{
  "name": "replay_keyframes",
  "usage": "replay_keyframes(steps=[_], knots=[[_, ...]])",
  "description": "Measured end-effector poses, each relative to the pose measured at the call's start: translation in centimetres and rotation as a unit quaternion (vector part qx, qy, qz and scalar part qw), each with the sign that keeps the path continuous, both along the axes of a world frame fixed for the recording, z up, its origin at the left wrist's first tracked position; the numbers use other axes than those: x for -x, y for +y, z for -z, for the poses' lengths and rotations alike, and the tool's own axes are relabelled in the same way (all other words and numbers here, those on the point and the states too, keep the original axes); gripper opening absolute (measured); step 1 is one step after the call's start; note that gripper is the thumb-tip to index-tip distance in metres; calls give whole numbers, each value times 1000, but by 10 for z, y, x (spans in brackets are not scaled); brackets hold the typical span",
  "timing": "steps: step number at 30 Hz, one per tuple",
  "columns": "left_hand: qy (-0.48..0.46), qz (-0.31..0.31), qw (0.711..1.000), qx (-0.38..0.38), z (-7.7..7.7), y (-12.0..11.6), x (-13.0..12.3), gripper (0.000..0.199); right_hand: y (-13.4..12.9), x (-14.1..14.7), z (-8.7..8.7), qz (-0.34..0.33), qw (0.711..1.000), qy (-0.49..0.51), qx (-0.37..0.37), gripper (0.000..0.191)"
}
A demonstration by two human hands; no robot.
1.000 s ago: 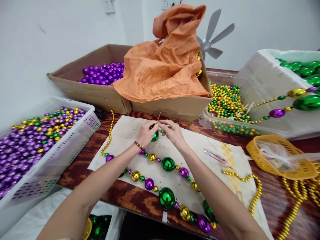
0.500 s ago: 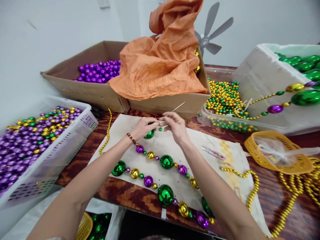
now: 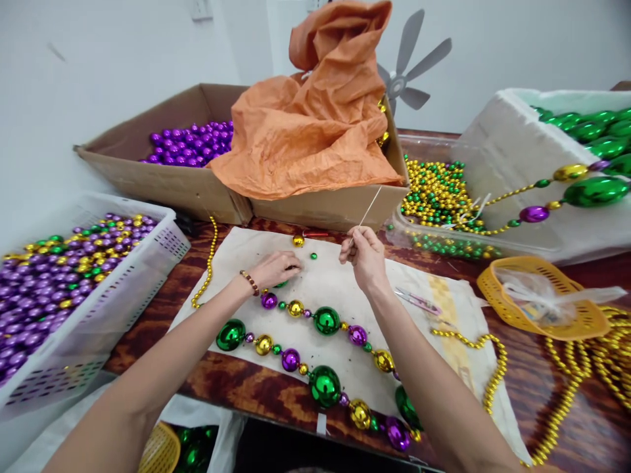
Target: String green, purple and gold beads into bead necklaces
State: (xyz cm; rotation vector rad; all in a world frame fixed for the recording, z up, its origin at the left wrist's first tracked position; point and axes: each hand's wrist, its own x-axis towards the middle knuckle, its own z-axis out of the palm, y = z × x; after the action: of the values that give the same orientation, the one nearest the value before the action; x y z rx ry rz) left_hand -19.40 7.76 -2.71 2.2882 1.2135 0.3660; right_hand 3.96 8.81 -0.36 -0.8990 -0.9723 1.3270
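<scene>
My right hand (image 3: 363, 257) is raised over the back of the white cloth (image 3: 236, 263), its fingers pinching a long thin needle (image 3: 371, 205) that points up and to the right. My left hand (image 3: 276, 268) is low over the cloth with its fingers curled together; whatever they grip is hidden. Just under it, a big green bead (image 3: 281, 284) is mostly covered. That bead lies by the end of a bead strand (image 3: 327, 320) of green, gold and purple balls, which runs in two rows. A loose gold bead (image 3: 298, 241) and a small green bead (image 3: 314, 256) lie between my hands.
Left is a white basket (image 3: 142, 263) of mixed beads. Behind stand cardboard boxes (image 3: 162, 190) under an orange cloth (image 3: 305, 144). Small pliers-like snips (image 3: 419, 301), gold bead chains (image 3: 497, 374), a yellow basket (image 3: 537, 315) and a clear bin (image 3: 434, 243) are on the right.
My hands were together over the cloth and have moved apart. The left went down and left to the green bead; the right went right, tilting the needle steeper. The gold bead has come into view.
</scene>
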Motion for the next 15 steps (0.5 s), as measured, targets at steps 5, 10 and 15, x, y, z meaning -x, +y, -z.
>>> replay_keyframes(steps=[5, 10, 15], knots=[[50, -37, 998, 13, -4, 6, 0, 30, -9, -11, 5, -9, 998, -70, 2, 39], [43, -206, 974, -86, -11, 26, -16, 28, -17, -7, 3, -77, 993, -94, 7, 39], [143, -226, 962, -52, -7, 36, -39, 38, -25, -2, 6, -116, 988, -100, 10, 36]])
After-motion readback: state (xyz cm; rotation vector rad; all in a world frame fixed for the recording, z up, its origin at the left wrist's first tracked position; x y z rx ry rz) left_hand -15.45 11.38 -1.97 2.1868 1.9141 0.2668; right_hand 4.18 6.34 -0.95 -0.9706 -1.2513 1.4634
